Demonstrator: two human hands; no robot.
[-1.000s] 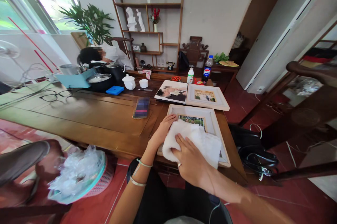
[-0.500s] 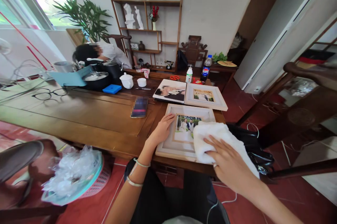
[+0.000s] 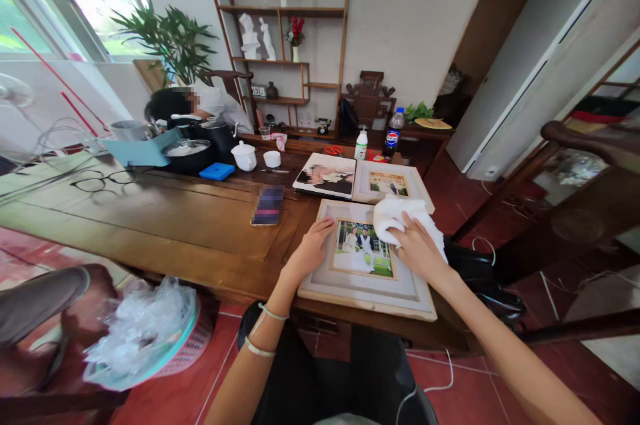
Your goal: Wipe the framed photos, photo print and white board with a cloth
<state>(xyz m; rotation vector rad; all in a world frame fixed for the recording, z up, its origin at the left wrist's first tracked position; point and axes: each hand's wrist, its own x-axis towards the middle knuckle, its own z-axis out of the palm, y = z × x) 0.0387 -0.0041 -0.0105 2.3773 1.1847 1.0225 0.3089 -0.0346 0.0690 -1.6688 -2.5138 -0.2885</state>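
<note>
A light wooden picture frame (image 3: 367, 302) lies flat at the table's front right corner, with a photo of two people in wedding clothes inside. Across its left rim rests my left hand (image 3: 311, 248), fingers stretched out and lying on the frame. My right hand (image 3: 417, 245) is closed on a white cloth (image 3: 395, 215), pressed against the frame's upper right corner. The cloth hides that corner and hangs past the right side. Just behind lie a second framed photo (image 3: 363, 186) and a photo panel (image 3: 310, 165) of a person in dark clothes.
Behind the frames stand a cola bottle (image 3: 393, 132) and a small white bottle (image 3: 361, 144). A phone (image 3: 269, 205), white lidded pot (image 3: 245, 156), blue box (image 3: 217, 171) and glasses (image 3: 103, 180) lie leftward. A person (image 3: 215, 102) leans at the far side. A bag-lined basket (image 3: 187, 348) stands below.
My right hand has slid the cloth away from me, from the frame's lower right side to its upper right corner, uncovering more photo. My left hand stays on the left rim.
</note>
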